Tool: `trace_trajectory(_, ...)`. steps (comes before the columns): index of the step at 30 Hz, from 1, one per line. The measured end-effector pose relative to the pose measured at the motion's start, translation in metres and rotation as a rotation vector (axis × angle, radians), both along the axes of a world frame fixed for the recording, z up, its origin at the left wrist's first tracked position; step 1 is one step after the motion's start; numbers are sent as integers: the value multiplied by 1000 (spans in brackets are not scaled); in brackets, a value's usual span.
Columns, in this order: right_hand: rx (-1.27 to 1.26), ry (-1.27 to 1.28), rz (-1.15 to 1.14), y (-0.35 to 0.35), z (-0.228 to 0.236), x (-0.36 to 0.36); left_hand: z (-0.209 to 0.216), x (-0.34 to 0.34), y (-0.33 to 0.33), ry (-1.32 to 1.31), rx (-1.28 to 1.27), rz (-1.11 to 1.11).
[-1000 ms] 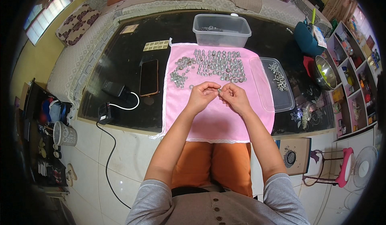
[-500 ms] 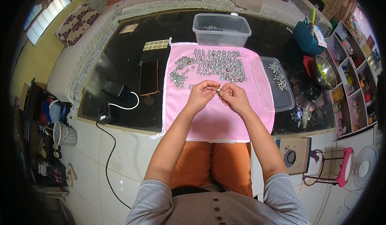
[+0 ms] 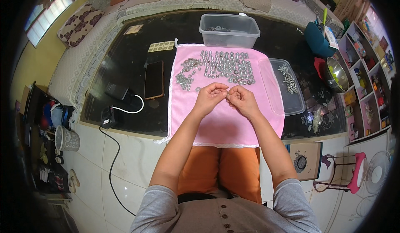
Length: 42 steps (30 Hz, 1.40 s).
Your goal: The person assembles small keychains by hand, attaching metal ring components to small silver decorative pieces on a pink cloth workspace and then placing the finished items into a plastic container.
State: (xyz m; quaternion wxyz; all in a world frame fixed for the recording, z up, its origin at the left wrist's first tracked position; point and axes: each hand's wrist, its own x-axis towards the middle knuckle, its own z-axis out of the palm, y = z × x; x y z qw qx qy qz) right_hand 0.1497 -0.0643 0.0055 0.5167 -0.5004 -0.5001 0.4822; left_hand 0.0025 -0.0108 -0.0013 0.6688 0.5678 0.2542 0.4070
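Observation:
Over the pink cloth (image 3: 225,127), my left hand (image 3: 211,97) and my right hand (image 3: 242,101) meet with bent fingertips pinched together. Between them is a small metal piece, mostly hidden by the fingers. Just beyond my hands stand rows of small silver cone-shaped metal pieces (image 3: 227,64). To their left lies a loose pile of small round metal pieces (image 3: 184,81), some flat like discs. A clear plastic lid (image 3: 298,106) at the right overlaps the cloth's edge and carries a heap of small silver screw-like pieces (image 3: 288,79).
Beyond the cloth stands a clear plastic tub (image 3: 230,37) with dark small parts inside. Left of the cloth lie a phone (image 3: 154,79), a blister-like sheet (image 3: 161,46) and a charger with a white cable (image 3: 141,104). A steel bowl (image 3: 336,75) sits at the table's right.
My fingertips have closed in slightly, and the small metal piece that showed between them is now mostly covered. Both arms stay in place.

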Motion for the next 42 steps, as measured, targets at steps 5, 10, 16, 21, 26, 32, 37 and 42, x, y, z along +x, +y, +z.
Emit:
trace_trajectory(5,11,4,1,-1,1,0,-1,0,0,-56,22,-10)
trace_trajectory(10,13,-3,10,0,0,0,-2,-1,0,-21,50,-12)
trace_trajectory(16,10,-22,9,1,-2,1,-4,0,2,-12,30,-19)
trace_trajectory(21,12,-22,10,0,-2,1,-3,0,1,-14,8,-21)
trace_trajectory(26,17,-28,7,0,-1,0,0,-1,0,-27,13,-21)
trace_trajectory(32,18,-52,4,0,0,0,-5,-1,3,-8,51,-19)
trace_trajectory(37,11,-37,-3,0,1,0,-2,-1,0,-13,28,2)
trace_trajectory(42,27,-54,-9,0,1,0,-3,-1,2,-38,25,-5)
